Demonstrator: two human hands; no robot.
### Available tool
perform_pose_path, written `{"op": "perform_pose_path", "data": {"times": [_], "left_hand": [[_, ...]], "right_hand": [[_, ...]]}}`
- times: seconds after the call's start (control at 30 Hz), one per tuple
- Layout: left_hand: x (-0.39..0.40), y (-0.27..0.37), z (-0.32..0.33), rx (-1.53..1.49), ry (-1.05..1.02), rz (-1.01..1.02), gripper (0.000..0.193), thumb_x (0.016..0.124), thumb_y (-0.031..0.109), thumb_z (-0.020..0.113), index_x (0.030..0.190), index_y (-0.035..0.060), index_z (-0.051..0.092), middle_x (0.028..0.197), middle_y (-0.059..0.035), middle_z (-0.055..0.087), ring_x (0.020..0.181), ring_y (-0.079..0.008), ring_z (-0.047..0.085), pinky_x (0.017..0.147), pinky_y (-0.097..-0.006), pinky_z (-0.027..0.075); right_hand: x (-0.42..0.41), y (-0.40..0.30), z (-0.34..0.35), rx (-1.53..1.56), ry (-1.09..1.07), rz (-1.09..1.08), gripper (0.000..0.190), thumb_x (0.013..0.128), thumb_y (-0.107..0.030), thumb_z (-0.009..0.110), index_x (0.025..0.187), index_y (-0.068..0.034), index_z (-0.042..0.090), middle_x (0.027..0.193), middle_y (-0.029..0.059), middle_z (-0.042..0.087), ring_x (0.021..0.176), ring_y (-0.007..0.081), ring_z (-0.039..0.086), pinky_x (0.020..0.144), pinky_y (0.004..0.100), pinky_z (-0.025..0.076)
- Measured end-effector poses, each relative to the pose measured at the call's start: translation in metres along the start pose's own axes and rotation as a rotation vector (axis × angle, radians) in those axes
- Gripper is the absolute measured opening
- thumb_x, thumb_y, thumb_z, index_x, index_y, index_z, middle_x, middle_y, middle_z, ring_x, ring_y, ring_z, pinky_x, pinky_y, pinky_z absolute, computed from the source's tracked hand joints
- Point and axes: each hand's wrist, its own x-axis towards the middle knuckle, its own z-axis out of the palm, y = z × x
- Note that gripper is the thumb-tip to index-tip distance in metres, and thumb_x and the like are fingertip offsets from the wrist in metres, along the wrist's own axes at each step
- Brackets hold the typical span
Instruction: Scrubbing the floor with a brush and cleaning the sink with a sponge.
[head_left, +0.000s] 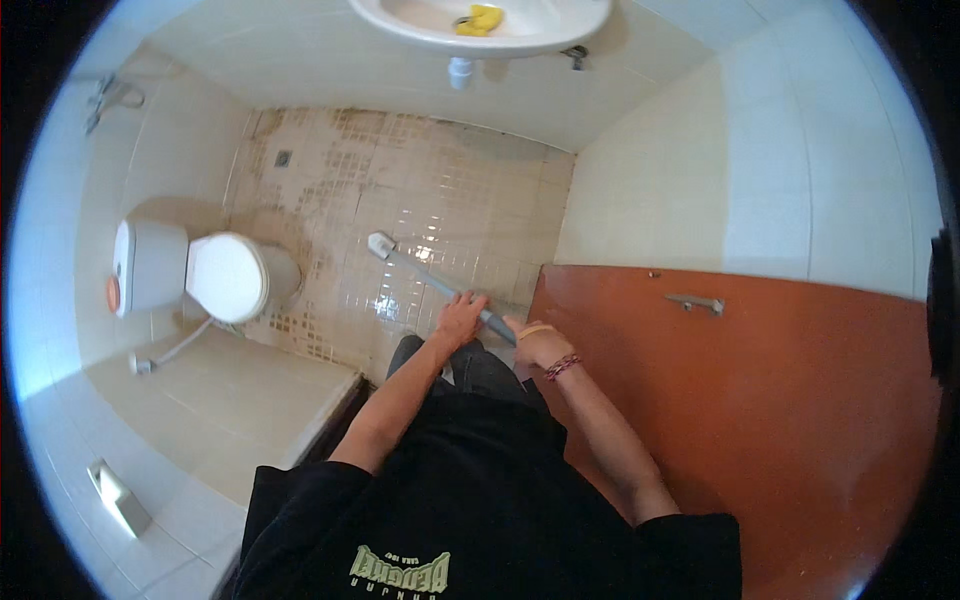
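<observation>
A long-handled scrubber (427, 279) with a grey pole slants across the lower middle of the view. Its white head (381, 245) rests on the wet tiled floor (450, 187); the underside is hidden. My left hand (460, 318) is wrapped around the pole partway up. Further back, near the pole's upper end, my right hand (541, 346) grips it, with a band across the hand and a braided bracelet at the wrist. Brown stains mark the floor tiles toward the toilet and the far wall.
A white toilet (227, 277) with its lid down stands at left. A floor drain (283, 158) lies beyond it. Ahead, a wall-mounted washbasin (480, 46) holds a yellow item (480, 20). The reddish-brown door (750, 390), with a metal latch (695, 303), is close on my right.
</observation>
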Motion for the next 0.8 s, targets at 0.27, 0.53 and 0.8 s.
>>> {"op": "perform_pose_path", "data": {"times": [0.27, 0.53, 0.8], "left_hand": [[-0.114, -0.072, 0.015, -0.2, 0.096, -0.254, 0.016, 0.077, 0.022, 0.071, 0.087, 0.0097, 0.067, 0.095, -0.0179, 0.065, 0.098, -0.0379, 0.061, 0.084, -0.0464, 0.052], [-0.157, -0.077, 0.027, -0.349, 0.22, -0.409, 0.026, 0.087, 0.031, 0.064, 0.083, 0.0056, 0.069, 0.09, -0.0174, 0.066, 0.086, -0.0404, 0.064, 0.078, -0.0501, 0.052], [-0.081, -0.047, 0.019, -0.133, 0.008, -0.208, 0.024, 0.088, 0.03, 0.063, 0.082, 0.0083, 0.071, 0.092, -0.0152, 0.067, 0.092, -0.0366, 0.064, 0.08, -0.0488, 0.053]], "right_hand": [[0.025, -0.105, 0.042, -0.282, -0.007, -0.342, 0.041, 0.083, -0.025, 0.059, 0.122, -0.012, 0.055, 0.098, 0.0187, 0.068, 0.095, 0.037, 0.068, 0.075, 0.0496, 0.054], [0.029, -0.152, 0.034, -0.48, -0.166, -0.399, 0.057, 0.077, -0.016, 0.063, 0.133, -0.019, 0.053, 0.106, 0.0186, 0.067, 0.097, 0.0375, 0.066, 0.078, 0.0473, 0.055], [-0.012, -0.074, 0.031, -0.004, -0.038, -0.144, 0.071, 0.079, -0.016, 0.059, 0.147, -0.021, 0.04, 0.112, 0.0266, 0.064, 0.104, 0.0414, 0.063, 0.087, 0.0471, 0.051]]}}
